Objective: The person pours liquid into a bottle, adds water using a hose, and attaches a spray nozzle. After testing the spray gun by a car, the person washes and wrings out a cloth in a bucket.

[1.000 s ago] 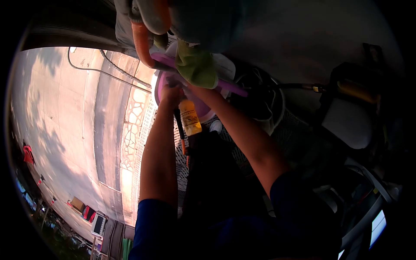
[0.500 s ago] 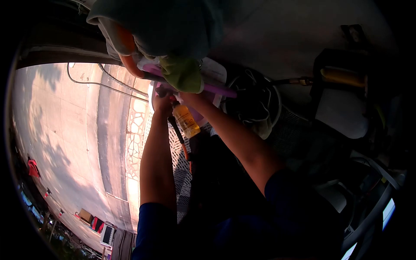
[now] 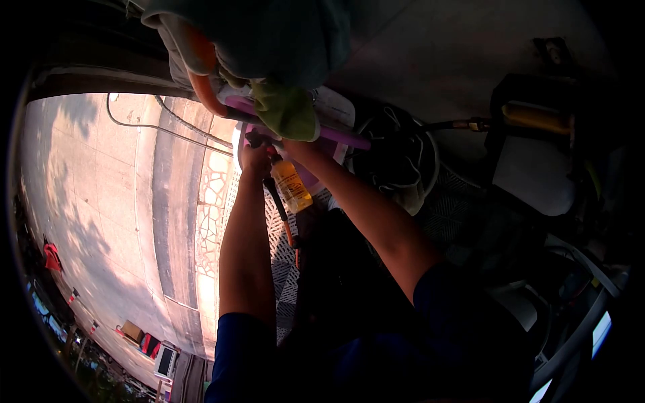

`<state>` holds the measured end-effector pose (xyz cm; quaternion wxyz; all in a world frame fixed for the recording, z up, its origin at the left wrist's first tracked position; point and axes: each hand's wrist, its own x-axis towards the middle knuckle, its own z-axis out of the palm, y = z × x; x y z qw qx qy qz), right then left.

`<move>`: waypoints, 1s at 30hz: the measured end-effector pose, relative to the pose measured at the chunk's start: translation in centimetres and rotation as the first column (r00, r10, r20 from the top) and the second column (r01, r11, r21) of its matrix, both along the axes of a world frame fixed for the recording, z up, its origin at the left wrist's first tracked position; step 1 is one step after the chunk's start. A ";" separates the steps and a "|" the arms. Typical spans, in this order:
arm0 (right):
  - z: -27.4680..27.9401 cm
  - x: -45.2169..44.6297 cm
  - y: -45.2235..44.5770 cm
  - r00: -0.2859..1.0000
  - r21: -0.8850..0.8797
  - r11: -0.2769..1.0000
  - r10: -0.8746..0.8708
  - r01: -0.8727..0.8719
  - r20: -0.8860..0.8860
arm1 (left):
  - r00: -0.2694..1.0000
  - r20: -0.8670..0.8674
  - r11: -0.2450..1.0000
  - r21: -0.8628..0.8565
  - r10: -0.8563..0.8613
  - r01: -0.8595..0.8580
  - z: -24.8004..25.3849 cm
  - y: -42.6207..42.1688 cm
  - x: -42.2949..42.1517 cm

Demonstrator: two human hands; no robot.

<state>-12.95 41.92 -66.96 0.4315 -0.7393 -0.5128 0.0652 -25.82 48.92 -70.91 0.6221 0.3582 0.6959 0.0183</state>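
My left hand [image 3: 254, 160] is closed round the dark handle of a spray gun [image 3: 255, 139]. A clear bottle of yellow liquid [image 3: 291, 187] hangs beneath the gun, tilted. Close beside it, a dark and orange hose [image 3: 282, 213] runs down. Partly behind a green cloth [image 3: 285, 114], my right hand [image 3: 295, 148] reaches in from the right; its fingers are hidden. Both hands are over a purple tub [image 3: 306, 176]. A purple bar [image 3: 346, 138] crosses just above my right wrist.
Grey cloths [image 3: 269, 40] and an orange tube [image 3: 207, 94] hang above the hands. A dark-lined bucket [image 3: 396, 158] stands right of the tub. Farther right is a machine with a yellow part [image 3: 537, 117]. Thin hoses [image 3: 161, 127] lie on the sunlit ground at left.
Compared with one second ago, the hands, gun and bottle show slightly farther left, and the bottle is more tilted. The hanging cloths also appear shifted left. Little differs from half a second ago.
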 end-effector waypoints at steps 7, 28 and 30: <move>0.2 0.1 -0.4 0.959 -0.143 0.982 0.079 -0.121 -0.273 | 1.000 -0.013 1.000 -0.019 0.010 -0.010 -0.3 0.1 -0.1; 8.6 0.4 -3.9 0.772 -0.418 0.897 -0.165 -0.141 -0.614 | 0.992 0.044 0.987 0.120 -0.114 0.108 3.9 -1.7 -3.3; 10.7 0.5 -4.1 0.808 -0.271 0.928 0.050 -0.254 -0.587 | 0.983 0.165 0.961 0.275 -0.077 0.029 7.7 -2.2 -3.6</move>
